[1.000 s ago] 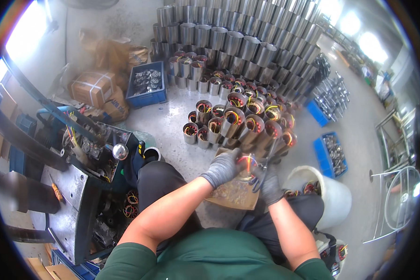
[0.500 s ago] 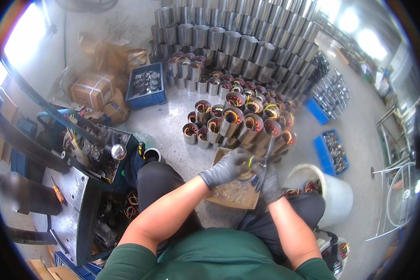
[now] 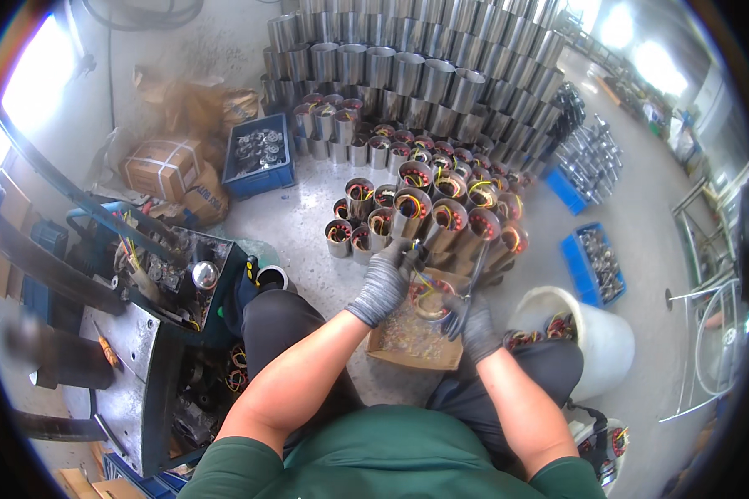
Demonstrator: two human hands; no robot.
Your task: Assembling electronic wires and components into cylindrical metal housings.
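I see a small metal motor cylinder (image 3: 431, 297) with coloured wire windings inside, held low in front of me above an open cardboard box (image 3: 414, 343) that sits on the floor between my knees. My left hand (image 3: 384, 283), in a grey knit glove, is closed over the cylinder's upper left side, fingers curled down around its rim. My right hand (image 3: 477, 328), gloved likewise, is wrapped around a thin dark tool (image 3: 472, 279) (it looks like scissors or cutters, though I cannot tell which) that points up past the cylinder's right edge; how firmly either hand grips is not visible. Just beyond the box stands a cluster of similar wound cylinders (image 3: 429, 208) on the concrete floor, and behind them rise stacked rows of bare steel tubes (image 3: 408, 58). A white bucket (image 3: 595, 341) holding wire scrap is near my right knee, a blue crate (image 3: 260, 154) of metal parts lies to the upper left, and a grey machine (image 3: 154, 333) stands at my left. Risk, in my judgement: the tool tip sits close to the coloured wires, so a slip could nick insulation; the cylinder is held from one side only, so it could tip into the box.
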